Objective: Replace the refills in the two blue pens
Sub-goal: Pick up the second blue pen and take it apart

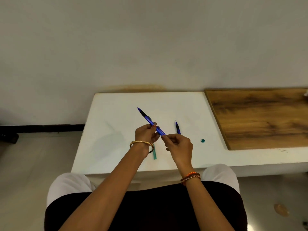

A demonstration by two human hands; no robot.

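White tabletop (116, 139) set against a pale wall is the work surface, and both hands meet above its middle. Left hand (146, 135) has its fingers curled round the barrel of one blue pen (150, 121), pinching it near the mid-length so that the tip end slants up and away to the left. Right hand (179, 144) is curled too, its thumb and forefinger pinching the near, rear end of that same pen; whether a cap or the refill itself sits between them is too small to tell. By the look of it, the step in hand is the opening or closing of this first pen at its rear end, and the next move probably calls for a twist or straight pull along the barrel while the left grip holds firm. Second blue pen (177, 127) lies on the table just beyond the right hand, untouched. A green stick (155, 154), perhaps a refill, lies under the left wrist, and a small green piece (202, 140) sits to the right, near a wooden board (260, 117).
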